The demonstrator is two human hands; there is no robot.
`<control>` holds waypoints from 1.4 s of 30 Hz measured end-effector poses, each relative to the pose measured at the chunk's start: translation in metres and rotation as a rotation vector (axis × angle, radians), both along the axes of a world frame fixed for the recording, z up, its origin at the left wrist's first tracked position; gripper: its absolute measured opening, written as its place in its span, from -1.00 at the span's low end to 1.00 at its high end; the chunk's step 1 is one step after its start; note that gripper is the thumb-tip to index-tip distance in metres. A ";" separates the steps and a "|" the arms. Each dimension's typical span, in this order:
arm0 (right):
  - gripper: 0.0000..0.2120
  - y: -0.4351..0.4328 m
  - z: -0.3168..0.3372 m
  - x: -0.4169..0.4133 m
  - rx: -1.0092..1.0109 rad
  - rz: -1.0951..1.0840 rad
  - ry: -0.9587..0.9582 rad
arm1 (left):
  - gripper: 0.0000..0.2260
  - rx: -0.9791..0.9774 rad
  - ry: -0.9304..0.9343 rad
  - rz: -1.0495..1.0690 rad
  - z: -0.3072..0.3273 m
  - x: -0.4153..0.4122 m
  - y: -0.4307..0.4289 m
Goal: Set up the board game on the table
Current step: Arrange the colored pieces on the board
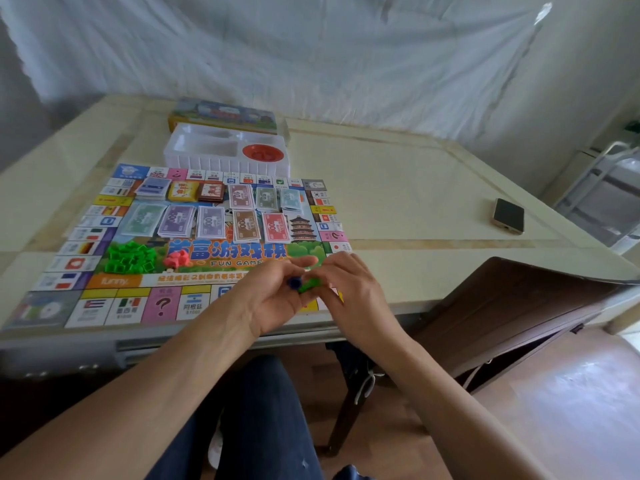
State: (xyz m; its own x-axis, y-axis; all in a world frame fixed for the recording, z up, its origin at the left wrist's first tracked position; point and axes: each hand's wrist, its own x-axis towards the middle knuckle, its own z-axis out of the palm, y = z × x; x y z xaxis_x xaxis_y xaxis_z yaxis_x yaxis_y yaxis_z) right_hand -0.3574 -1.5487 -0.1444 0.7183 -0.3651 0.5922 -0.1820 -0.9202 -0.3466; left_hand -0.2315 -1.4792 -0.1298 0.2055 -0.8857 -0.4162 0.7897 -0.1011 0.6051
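Note:
A colourful game board (114, 282) lies flat on the table's near left part. On it sit stacks of paper money (211, 221), card decks (183, 191), a heap of green houses (131, 258) and a few red pieces (177, 260). My left hand (273, 296) and my right hand (349, 289) meet over the board's near right corner. The left hand's curled fingers hold a blue pawn (294, 282). A green pawn (308, 285) sits between both hands, pinched by the right hand's fingers.
A white plastic tray (207, 161) with a red dish (263, 153) stands behind the board, the game box lid (221, 114) behind that. A phone (508, 215) lies at the table's right. A brown chair (512, 306) stands by the right corner.

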 end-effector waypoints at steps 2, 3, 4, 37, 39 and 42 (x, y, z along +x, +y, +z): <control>-0.87 -0.001 -0.001 0.000 -0.091 0.030 0.040 | -0.77 0.003 -0.023 -0.015 0.001 0.001 0.002; -0.87 -0.002 -0.002 -0.001 -0.137 0.041 0.069 | -0.76 0.002 -0.035 -0.027 0.000 0.001 0.002; -0.88 -0.002 -0.002 -0.002 -0.183 0.044 0.102 | -0.75 -0.003 -0.042 -0.040 -0.001 0.001 0.002; -0.83 -0.008 -0.046 -0.021 0.369 -0.560 0.010 | -0.71 0.062 -0.007 0.125 -0.001 0.001 0.000; -0.83 -0.008 -0.047 -0.021 0.366 -0.564 0.016 | -0.69 0.060 -0.003 0.129 -0.001 0.001 0.000; -0.82 -0.008 -0.046 -0.021 0.361 -0.565 0.019 | -0.69 0.046 -0.005 0.119 -0.001 0.000 0.000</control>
